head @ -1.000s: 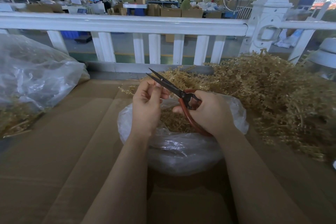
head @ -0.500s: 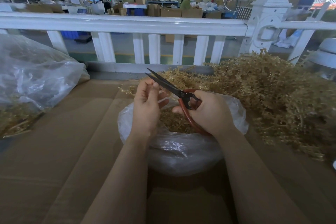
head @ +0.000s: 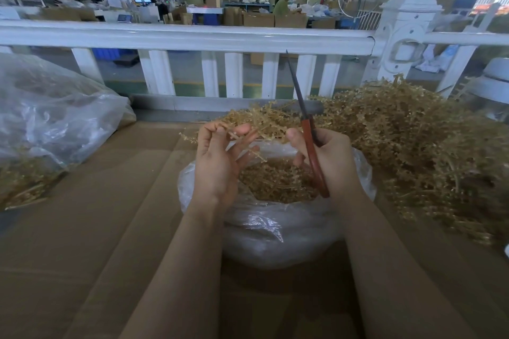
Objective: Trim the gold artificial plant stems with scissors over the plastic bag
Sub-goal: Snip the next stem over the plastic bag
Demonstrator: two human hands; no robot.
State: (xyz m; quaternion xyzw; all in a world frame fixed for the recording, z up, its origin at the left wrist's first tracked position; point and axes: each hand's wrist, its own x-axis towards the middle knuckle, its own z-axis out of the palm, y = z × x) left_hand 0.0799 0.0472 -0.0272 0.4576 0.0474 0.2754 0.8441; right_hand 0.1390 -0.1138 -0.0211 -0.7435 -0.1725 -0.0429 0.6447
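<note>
Gold stem (head: 242, 137) in left hand's (head: 217, 165) loose grip, seemingly; right hand (head: 327, 162) clasps one scissors (head: 308, 129).

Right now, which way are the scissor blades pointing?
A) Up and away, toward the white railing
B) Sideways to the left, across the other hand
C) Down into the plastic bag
A: the right hand grips the red handles of the scissors, and the closed blades rise in front of the white railing, clear of the plastic bag.
</note>
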